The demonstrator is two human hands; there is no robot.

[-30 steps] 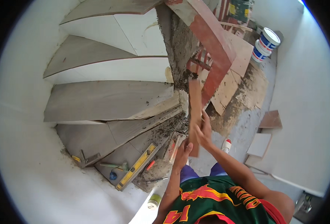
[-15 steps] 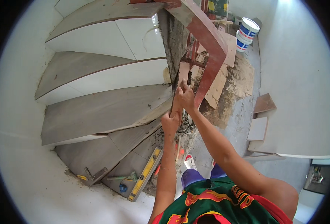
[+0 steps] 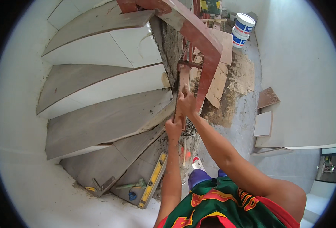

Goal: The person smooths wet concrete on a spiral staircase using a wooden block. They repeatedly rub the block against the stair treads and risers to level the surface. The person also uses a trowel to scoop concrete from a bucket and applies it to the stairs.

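A narrow reddish-brown tile strip (image 3: 184, 76) stands lengthwise along the inner side of the winding stairs, beside a rough cement edge (image 3: 167, 53). My left hand (image 3: 173, 128) is closed round its nearer end. Farther up the strip, my right hand (image 3: 187, 102) grips it with the thumb stretched along its face. The contact between the strip and the surface behind it is hidden by my hands. To the left rise the steps, with grey tile treads (image 3: 107, 117) and white risers (image 3: 111, 89). A red metal stringer (image 3: 208, 76) bends past on the right.
On the lower step lie a yellow spirit level (image 3: 152, 180), a green-handled hammer (image 3: 130, 185), a blue tape measure (image 3: 132, 195) and a metal square (image 3: 104, 187). White-and-blue buckets (image 3: 244, 26) are stacked at the far right. Cut tile pieces (image 3: 263, 123) lean on the right wall.
My view has turned slightly, so the stairs and red stringer appear shifted left and tilted. Both hands keep their hold on the tile strip, with little visible movement.
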